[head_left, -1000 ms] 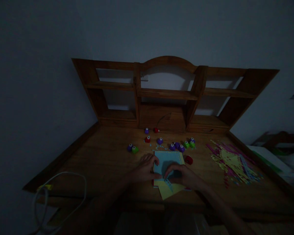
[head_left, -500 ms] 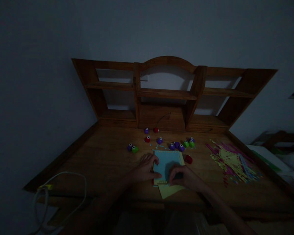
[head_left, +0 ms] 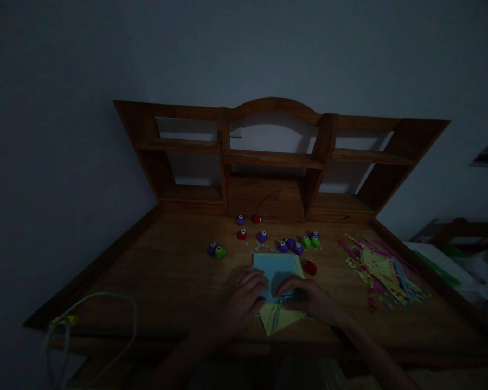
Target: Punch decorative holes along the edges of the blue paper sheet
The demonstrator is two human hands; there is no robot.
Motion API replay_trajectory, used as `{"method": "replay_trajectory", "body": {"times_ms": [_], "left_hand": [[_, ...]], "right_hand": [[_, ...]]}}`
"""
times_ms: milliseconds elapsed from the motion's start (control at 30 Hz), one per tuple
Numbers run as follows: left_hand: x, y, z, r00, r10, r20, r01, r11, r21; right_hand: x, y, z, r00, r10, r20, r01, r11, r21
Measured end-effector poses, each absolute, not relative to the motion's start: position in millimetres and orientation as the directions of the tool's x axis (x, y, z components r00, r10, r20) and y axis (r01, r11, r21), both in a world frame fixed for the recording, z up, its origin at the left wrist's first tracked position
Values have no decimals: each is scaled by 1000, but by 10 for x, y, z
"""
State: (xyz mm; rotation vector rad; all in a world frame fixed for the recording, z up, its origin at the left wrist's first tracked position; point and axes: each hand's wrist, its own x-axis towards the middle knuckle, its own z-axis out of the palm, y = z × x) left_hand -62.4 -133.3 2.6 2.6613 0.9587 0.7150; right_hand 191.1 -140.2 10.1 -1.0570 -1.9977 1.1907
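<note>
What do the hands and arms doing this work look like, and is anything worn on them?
They are a person's own: the left hand and right hand have ordinary fingers, with no gloves. The right forearm shows no sleeve. The left forearm is too dim to judge, as are small items like rings.

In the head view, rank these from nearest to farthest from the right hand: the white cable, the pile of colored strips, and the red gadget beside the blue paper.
1. Red gadget: just beyond the right hand, beside the blue paper.
2. Pile of strips: farther right.
3. White cable: far left.
</note>
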Motion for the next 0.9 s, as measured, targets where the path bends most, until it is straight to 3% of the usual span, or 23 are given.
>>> {"method": "replay_trajectory", "body": {"times_ms": [133, 233, 900], "left_hand": [[-616, -1577, -43, 791, 496, 358, 465, -868, 174], [-633, -1699, -39, 796, 501, 341, 496, -861, 107], [-612, -1805, 97, 766, 576, 287, 555, -817, 156]], "right_hand": [[1884, -1401, 81, -497, 862, 95, 326, 287, -901], [1869, -1402, 64, -489, 866, 108, 310, 288, -906], [2009, -1466, 184, -513, 853, 98, 278, 273, -921]]}}
